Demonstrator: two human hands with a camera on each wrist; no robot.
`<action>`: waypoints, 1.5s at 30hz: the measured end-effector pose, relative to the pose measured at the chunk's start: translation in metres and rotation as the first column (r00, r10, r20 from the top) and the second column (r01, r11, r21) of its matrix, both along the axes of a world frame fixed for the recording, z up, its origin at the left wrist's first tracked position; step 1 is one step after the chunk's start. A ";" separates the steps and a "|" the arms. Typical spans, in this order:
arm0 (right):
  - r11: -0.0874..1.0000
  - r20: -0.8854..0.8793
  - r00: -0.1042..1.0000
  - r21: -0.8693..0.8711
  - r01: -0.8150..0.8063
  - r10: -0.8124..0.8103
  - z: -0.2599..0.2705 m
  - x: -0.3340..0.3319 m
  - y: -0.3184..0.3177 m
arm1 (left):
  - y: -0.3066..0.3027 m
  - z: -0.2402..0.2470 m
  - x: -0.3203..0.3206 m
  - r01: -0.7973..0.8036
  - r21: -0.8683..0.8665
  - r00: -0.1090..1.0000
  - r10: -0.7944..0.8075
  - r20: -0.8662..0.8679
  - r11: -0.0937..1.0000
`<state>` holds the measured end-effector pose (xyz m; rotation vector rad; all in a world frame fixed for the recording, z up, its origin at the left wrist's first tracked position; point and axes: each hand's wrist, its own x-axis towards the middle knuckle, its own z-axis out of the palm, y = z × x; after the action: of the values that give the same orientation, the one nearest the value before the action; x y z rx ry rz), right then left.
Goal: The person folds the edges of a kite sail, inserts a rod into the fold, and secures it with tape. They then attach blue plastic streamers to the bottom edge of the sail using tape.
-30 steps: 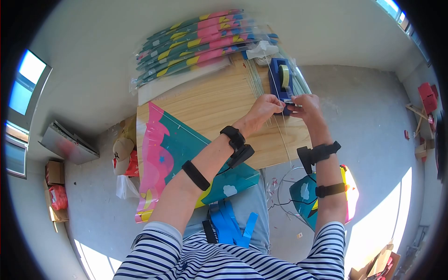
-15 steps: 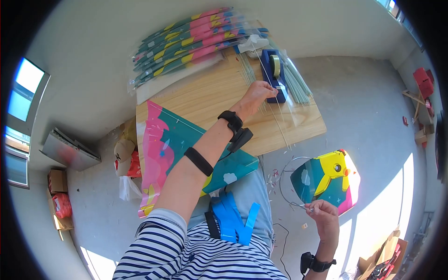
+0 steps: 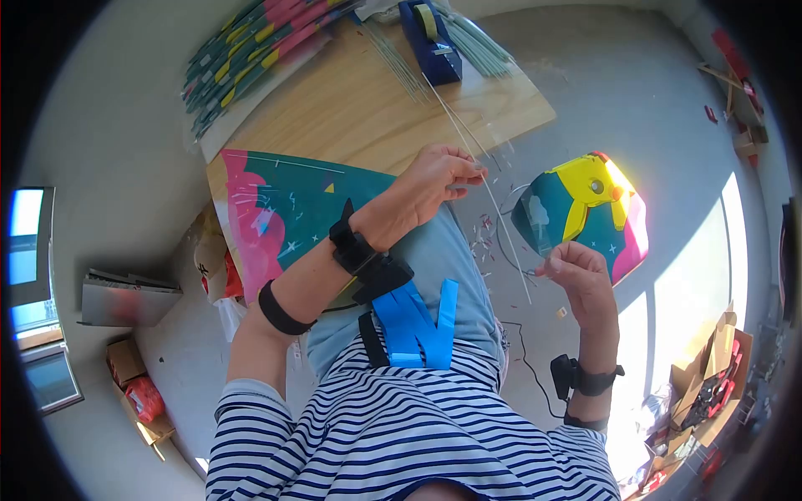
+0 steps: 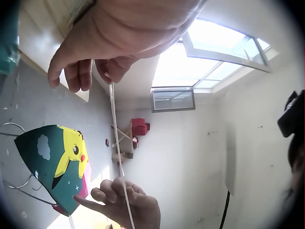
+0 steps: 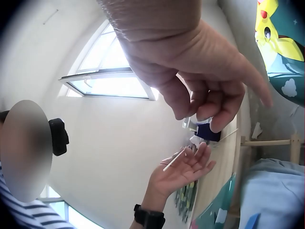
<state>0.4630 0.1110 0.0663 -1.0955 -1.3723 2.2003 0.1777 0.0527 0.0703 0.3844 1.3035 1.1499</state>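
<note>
In the head view my left hand point(image 3: 439, 179) pinches a long thin white rod point(image 3: 510, 238) between thumb and fingertips, over my lap near the table's front edge. The rod slants down toward the right, and in the left wrist view its lower part point(image 4: 114, 119) passes across my right hand point(image 4: 131, 205). On the right side, my right hand point(image 3: 581, 271) has thumb and forefinger together on a small see-through strip of tape point(image 5: 186, 123). A teal and pink printed sheet point(image 3: 317, 196) lies across the table's near left part and my lap.
A blue tape dispenser point(image 3: 434, 50) stands at the back of the wooden table point(image 3: 368, 108), beside bundled pale rods point(image 3: 476, 46). Packed printed sheets point(image 3: 251, 63) lie at the back left. A yellow-figured kite point(image 3: 555, 209) is low on the right, beside a wire hoop point(image 3: 501, 234).
Both hands were at the tape dispenser. My right hand pulled away to the lower right, then rose a little; my left hand brought the rod back toward my body. The view tilted downward.
</note>
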 end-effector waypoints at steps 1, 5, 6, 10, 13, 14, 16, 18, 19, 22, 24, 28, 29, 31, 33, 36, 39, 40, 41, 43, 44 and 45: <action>0.999 -0.026 0.999 0.024 -0.021 0.022 -0.002 0.000 -0.001 | 0.005 0.000 0.003 -0.013 0.008 1.000 0.013 0.003 1.000; 1.000 -0.023 1.000 0.028 0.012 -0.011 0.000 -0.002 -0.004 | 0.012 0.005 0.013 -0.018 0.039 0.999 0.019 -0.029 0.999; 1.000 -0.025 1.000 0.029 0.010 -0.010 0.001 -0.002 -0.004 | 0.014 0.003 0.011 -0.019 0.040 0.999 0.020 -0.030 0.999; 0.999 -0.043 0.999 0.048 -0.001 0.003 0.001 -0.001 -0.004 | 0.021 -0.007 -0.002 -0.050 0.047 0.998 0.052 -0.038 0.998; 0.999 -0.065 0.998 0.053 -0.011 0.014 0.002 -0.002 -0.004 | 0.036 -0.013 -0.017 -0.093 0.107 0.988 0.105 -0.117 0.990; 0.999 -0.065 0.998 0.039 0.003 -0.001 0.005 -0.003 -0.005 | 0.043 -0.015 -0.026 -0.106 0.147 0.977 0.130 -0.167 0.984; 0.999 -0.064 0.998 0.027 0.017 -0.015 0.007 -0.004 -0.006 | 0.061 -0.029 -0.051 -0.125 0.257 0.968 0.174 -0.179 0.958; 0.999 -0.066 0.998 0.041 0.015 -0.012 0.010 -0.004 -0.006 | 0.079 -0.041 -0.078 -0.136 0.361 0.960 0.212 -0.182 0.923; 0.999 -0.056 0.998 0.043 0.019 -0.017 0.012 -0.004 -0.006 | 0.087 -0.043 -0.090 -0.123 0.362 0.953 0.212 -0.217 0.924; 0.999 -0.069 0.997 0.048 0.026 -0.022 0.022 -0.006 -0.006 | 0.104 -0.041 -0.113 -0.130 0.363 0.937 0.234 -0.259 0.923; 0.998 -0.068 0.997 0.050 0.032 -0.029 0.028 -0.001 -0.008 | 0.110 -0.040 -0.122 -0.150 0.356 0.931 0.253 -0.263 0.923; 0.997 -0.012 0.999 0.071 0.038 -0.037 0.044 0.025 -0.015 | 0.112 -0.037 -0.129 -0.149 0.300 0.941 0.228 -0.249 0.942; 0.993 0.014 0.998 0.092 0.067 -0.068 0.045 0.030 -0.018 | 0.111 -0.036 -0.128 -0.155 0.304 0.945 0.231 -0.233 0.940; 0.993 0.018 0.996 0.078 0.084 -0.085 0.040 0.033 -0.020 | 0.106 -0.028 -0.122 -0.174 0.264 0.947 0.235 -0.219 0.949; 0.993 0.021 0.995 0.060 0.100 -0.101 0.031 0.035 -0.023 | 0.095 -0.021 -0.111 -0.193 0.221 0.949 0.239 -0.206 0.956; 0.995 0.025 0.996 0.035 0.089 -0.090 0.022 0.034 -0.028 | 0.063 -0.012 -0.080 -0.130 0.141 0.975 0.152 -0.162 0.981; 0.994 0.050 0.994 0.041 0.098 -0.100 0.019 0.031 -0.032 | 0.034 -0.012 -0.042 -0.035 0.121 0.990 0.051 -0.130 0.992; 0.994 0.039 0.994 0.050 0.101 -0.103 0.018 0.029 -0.033 | 0.029 -0.013 -0.031 -0.007 0.085 0.994 0.016 -0.107 0.996; 0.993 0.030 0.994 0.058 0.105 -0.107 0.016 0.028 -0.035 | 0.027 -0.015 -0.023 0.022 0.048 0.997 -0.018 -0.081 0.999; 0.993 0.038 0.994 0.057 0.101 -0.103 0.015 0.027 -0.038 | 0.030 -0.017 -0.012 0.012 0.052 0.996 -0.007 -0.088 0.999; 0.994 0.043 0.994 0.056 0.097 -0.099 0.014 0.026 -0.039 | 0.030 -0.017 -0.008 0.001 0.058 0.995 0.004 -0.096 0.998; 0.994 0.048 0.994 0.054 0.099 -0.102 0.014 0.026 -0.040 | 0.030 -0.016 -0.007 0.003 0.055 0.996 0.002 -0.091 0.998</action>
<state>0.4888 0.0714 0.0799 -1.1832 -1.3562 2.0678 0.1707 0.0827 0.0540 0.4829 1.3524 1.1810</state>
